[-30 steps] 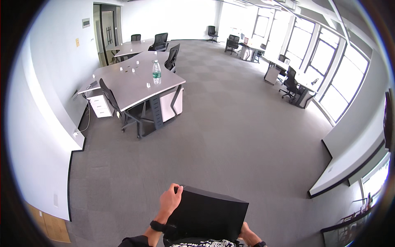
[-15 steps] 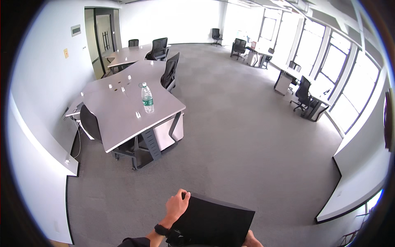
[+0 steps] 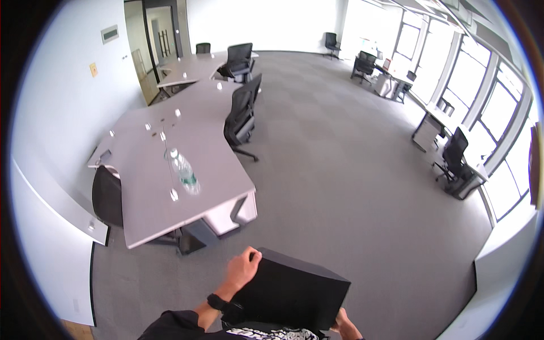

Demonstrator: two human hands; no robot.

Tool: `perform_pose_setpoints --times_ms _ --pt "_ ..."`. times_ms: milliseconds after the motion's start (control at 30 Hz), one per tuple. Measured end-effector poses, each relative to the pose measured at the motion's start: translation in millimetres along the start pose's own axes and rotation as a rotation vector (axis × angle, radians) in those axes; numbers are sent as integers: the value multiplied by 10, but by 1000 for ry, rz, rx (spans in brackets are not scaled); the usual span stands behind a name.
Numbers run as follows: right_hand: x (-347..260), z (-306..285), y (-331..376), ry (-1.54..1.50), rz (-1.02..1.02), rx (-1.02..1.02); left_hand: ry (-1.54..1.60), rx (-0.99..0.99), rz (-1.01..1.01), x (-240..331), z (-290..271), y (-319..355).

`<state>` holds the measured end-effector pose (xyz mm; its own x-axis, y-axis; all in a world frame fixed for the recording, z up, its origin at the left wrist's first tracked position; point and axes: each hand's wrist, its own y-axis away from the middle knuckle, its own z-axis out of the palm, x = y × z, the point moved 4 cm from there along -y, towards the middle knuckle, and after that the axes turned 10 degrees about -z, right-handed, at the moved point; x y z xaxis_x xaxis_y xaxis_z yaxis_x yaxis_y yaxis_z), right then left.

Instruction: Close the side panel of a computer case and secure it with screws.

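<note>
A black box with flat sides is carried in front of my body, slightly tilted. My left hand, with a black band on the wrist, curls its fingers over the box's upper left corner. At the lower right edge my right hand grips the box; its fingers are partly hidden behind it. Ahead and to the left, a large clear plastic bottle with a green label and white cap stands on the grey desk.
Black office chairs stand along the desk's right side, and another chair is at its left. Grey carpet runs down the middle. More desks and a chair line the windows. A white wall borders the left.
The desk and bottle appear nearer and lower in view, as I have moved forward toward them. Both hands keep hold of the black box, which sits a little higher in the picture.
</note>
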<state>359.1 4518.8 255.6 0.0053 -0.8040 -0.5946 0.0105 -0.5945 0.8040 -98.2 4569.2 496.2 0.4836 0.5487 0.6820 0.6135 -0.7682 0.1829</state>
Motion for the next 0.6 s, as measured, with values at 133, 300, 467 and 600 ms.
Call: perform_pose_setpoints --times_ms 133,300,467,600 --pt "-1194 290 -596 -78 21 7 21 -1 61 441 503 -1154" --pt "-2536 668 -1376 -208 42 9 -36 -40 95 1381 998 -2692" --pt "-4105 1100 -1816 -181 -6 197 120 -10 156 2295 1352 -4040" --pt "-4908 1086 -2658 -305 -45 68 -17 -127 88 3028 1673 -5065"
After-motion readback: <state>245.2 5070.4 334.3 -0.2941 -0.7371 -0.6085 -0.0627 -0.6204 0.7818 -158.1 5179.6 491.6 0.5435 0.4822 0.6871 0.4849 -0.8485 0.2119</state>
